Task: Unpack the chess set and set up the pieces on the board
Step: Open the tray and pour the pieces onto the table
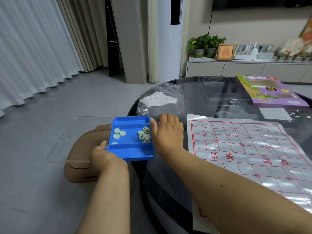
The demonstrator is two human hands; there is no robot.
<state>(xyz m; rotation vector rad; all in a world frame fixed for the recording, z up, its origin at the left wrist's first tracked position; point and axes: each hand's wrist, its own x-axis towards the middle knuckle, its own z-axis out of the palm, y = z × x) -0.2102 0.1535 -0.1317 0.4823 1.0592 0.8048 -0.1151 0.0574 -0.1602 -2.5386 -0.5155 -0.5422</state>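
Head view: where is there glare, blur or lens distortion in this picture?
Head view: glare streaks lie on the glossy board sheet and on the dark glass table; the right edge, near the shelf ornaments, is smeared by blur; the wide-angle lens bends the curtains and stretches both forearms; the blue tray, its white pieces, the left hand and right hand are sharp.

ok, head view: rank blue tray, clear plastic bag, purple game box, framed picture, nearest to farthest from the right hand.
1. blue tray: touching the right hand, at its left.
2. clear plastic bag: just beyond the fingertips.
3. purple game box: far right of the table.
4. framed picture: on the cabinet behind.
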